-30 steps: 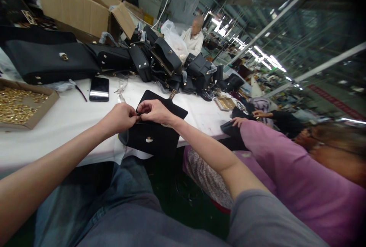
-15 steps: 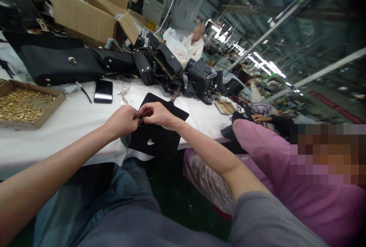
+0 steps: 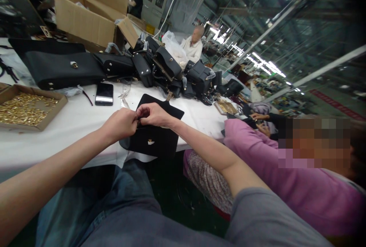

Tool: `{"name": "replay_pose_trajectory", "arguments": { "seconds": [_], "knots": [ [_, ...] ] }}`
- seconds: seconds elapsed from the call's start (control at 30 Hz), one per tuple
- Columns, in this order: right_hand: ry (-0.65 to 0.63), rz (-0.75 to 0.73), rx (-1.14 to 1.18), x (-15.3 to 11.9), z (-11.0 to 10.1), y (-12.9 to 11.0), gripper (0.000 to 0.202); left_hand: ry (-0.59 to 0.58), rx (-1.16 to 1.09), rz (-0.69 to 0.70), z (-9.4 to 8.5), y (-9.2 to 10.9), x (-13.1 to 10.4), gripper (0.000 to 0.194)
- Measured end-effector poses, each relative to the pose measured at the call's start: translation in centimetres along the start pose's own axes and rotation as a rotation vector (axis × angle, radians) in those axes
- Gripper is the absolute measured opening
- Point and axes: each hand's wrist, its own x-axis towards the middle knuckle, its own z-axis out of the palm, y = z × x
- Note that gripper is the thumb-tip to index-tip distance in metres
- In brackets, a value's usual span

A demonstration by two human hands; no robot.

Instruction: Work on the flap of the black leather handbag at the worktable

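A black handbag [image 3: 160,140] lies at the table's front edge, its flap folded back and a small metal clasp with a white tag on its front. At the bag's upper left edge, my left hand [image 3: 123,125] is closed in a pinch. My right hand [image 3: 154,114] meets it there, thumb and fingertips pressed together with the wrist over the bag. What the fingertips hold is small, dark and mostly hidden between them; I cannot make it out.
Left of my hands stand a shallow box of gold metal parts [image 3: 53,113] and a phone [image 3: 104,94]. Black bags [image 3: 64,68] pile up behind, before a large cardboard box [image 3: 82,18]. A co-worker in a pink top [image 3: 251,151] sits close on my right.
Both hands stay together at the same edge of the bag, with only slight finger movement. The view has shifted a little. The co-worker on the right has leaned slightly left.
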Motion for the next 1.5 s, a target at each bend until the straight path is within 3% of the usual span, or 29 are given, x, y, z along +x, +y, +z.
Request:
{"name": "replay_pose_trajectory", "arguments": {
  "seconds": [0.3, 0.5, 0.67, 0.77, 1.07, 1.5],
  "knots": [
    [0.005, -0.017, -0.095, 0.4, -0.2, 0.8, 0.027, 0.053, -0.139, 0.017, 0.8, -0.9, -0.1, 0.02],
    [0.023, 0.001, -0.084, 0.4, 0.1, 1.2, 0.027, -0.025, -0.399, -0.175, 0.7, -1.9, 0.1, 0.031],
    [0.024, 0.019, -0.055, 0.6, 0.2, 1.2, 0.029, -0.104, -0.468, -0.273, 0.2, -2.0, 0.1, 0.036],
    [0.009, 0.007, -0.066, 0.6, 0.1, 1.1, 0.028, -0.092, -0.447, -0.299, 0.0, -1.8, 0.0, 0.033],
    [-0.066, -0.028, -0.15, 0.2, 0.2, -0.3, 0.031, 0.081, -0.362, -0.104, 0.5, -1.4, -1.0, 0.029],
    [-0.034, -0.079, -0.306, 0.0, 1.3, -1.5, 0.03, 0.167, -0.165, 0.032, 0.4, -0.6, -2.0, 0.026]
  ]
}}
